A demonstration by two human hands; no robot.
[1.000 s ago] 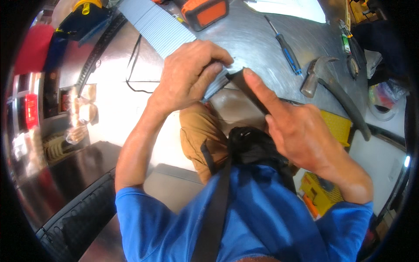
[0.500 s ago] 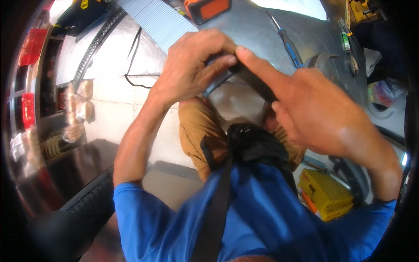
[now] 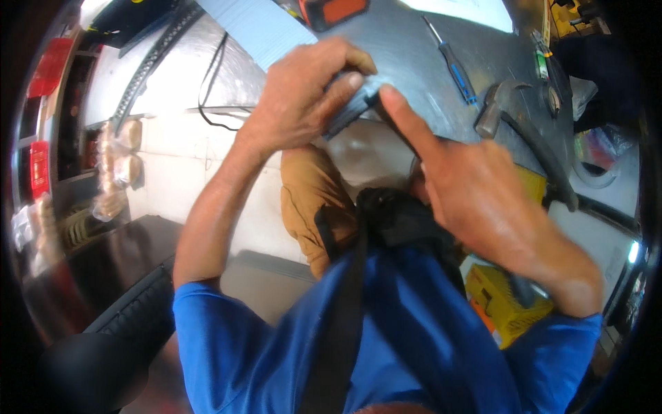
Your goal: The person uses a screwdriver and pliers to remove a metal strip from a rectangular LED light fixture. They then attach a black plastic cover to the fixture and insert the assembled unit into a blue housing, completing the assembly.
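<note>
Over the near edge of the metal table, my left hand (image 3: 303, 90) is closed around a small grey-blue metal piece (image 3: 350, 116) with dark slots. Its thumb presses on top, and the hand hides much of the piece. My right hand (image 3: 469, 183) grips a dark flat bar (image 3: 398, 130), perhaps a file, with the index finger stretched along it. Most of the bar is hidden under that finger and palm. The bar's far end is close beside the metal piece; I cannot tell whether they touch.
A blue-handled screwdriver (image 3: 458, 74) and a claw hammer (image 3: 491, 114) lie to the right. At the top are a ribbed light-blue sheet (image 3: 258, 27) and an orange-black tool (image 3: 332, 12). A perforated metal strip (image 3: 148, 72) lies left; a yellow basket (image 3: 503, 307) stands lower right.
My right hand has drawn back toward me and slightly left with the dark bar, uncovering the hammer and more of the metal piece. My left hand keeps its hold, almost in place.
</note>
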